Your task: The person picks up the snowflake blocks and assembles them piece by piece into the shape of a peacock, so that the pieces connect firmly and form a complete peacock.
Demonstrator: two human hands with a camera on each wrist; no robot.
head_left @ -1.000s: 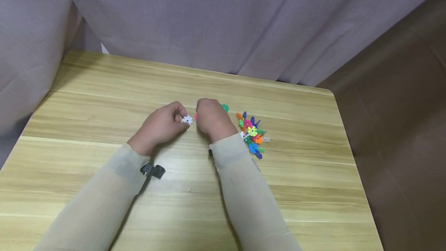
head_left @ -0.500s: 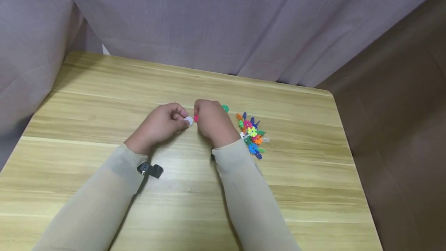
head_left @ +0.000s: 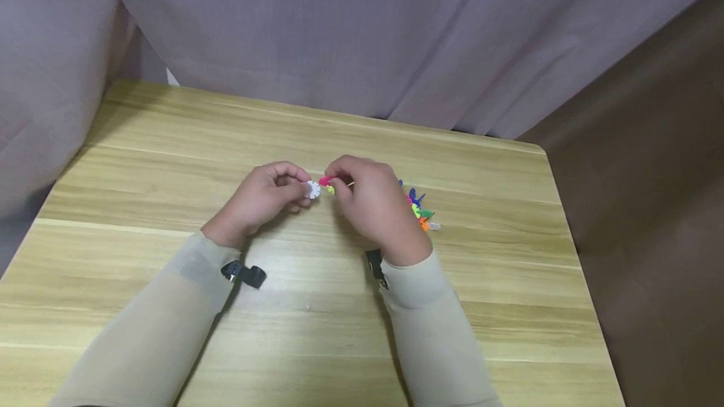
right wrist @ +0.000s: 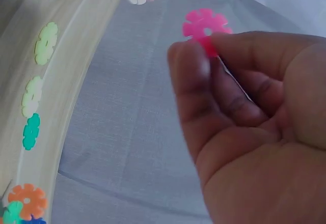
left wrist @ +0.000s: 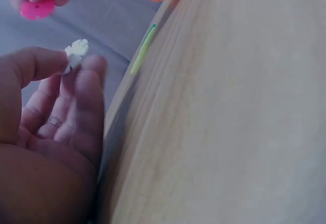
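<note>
White snowflake disc [head_left: 312, 189] sits pinched between the thumb and fingertips of your left hand [head_left: 261, 201], held just above the middle of the desk [head_left: 170, 306]; in the left wrist view the same disc [left wrist: 76, 52] shows edge-on at your thumb tip, with the other fingers loosely curled below it. Just beside it, not quite touching, your right hand [head_left: 373, 206] pinches a pink snowflake disc [head_left: 325, 181] between thumb and forefinger, and the right wrist view shows that pink disc [right wrist: 205, 28] upright, its notched rim facing the white one. Both beige sleeves [head_left: 153, 331] lie along the near part of the desk. Past your right hand, toward the desk's right edge, a small heap of coloured discs [head_left: 423, 213] rests on the wood, partly hidden by your knuckles. A grey curtain [head_left: 362, 30] hangs behind the far edge.
</note>
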